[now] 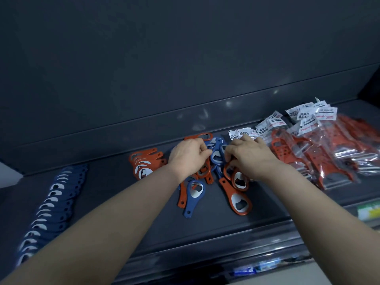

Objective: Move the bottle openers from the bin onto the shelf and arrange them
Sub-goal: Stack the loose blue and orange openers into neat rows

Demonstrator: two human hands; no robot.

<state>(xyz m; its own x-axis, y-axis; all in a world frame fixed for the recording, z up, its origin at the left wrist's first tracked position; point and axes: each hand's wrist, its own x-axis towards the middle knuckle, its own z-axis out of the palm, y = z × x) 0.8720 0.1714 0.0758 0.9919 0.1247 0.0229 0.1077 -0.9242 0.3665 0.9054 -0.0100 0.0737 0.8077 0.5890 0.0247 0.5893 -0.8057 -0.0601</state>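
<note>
Pinching, with curled fingers of the left hand (188, 156) and right hand (247, 156), blue bottle openers (216, 156) lying between them at centre frame on the shelf (205, 229), long axes running roughly up-down the frame, handles pointing toward the upper edge.

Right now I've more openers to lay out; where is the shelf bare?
Bare shelf lies between the blue row and orange row, and along the front edge before the loose openers. Crowded: those openers under the left hand and right hand, and the bagged packs.
</note>
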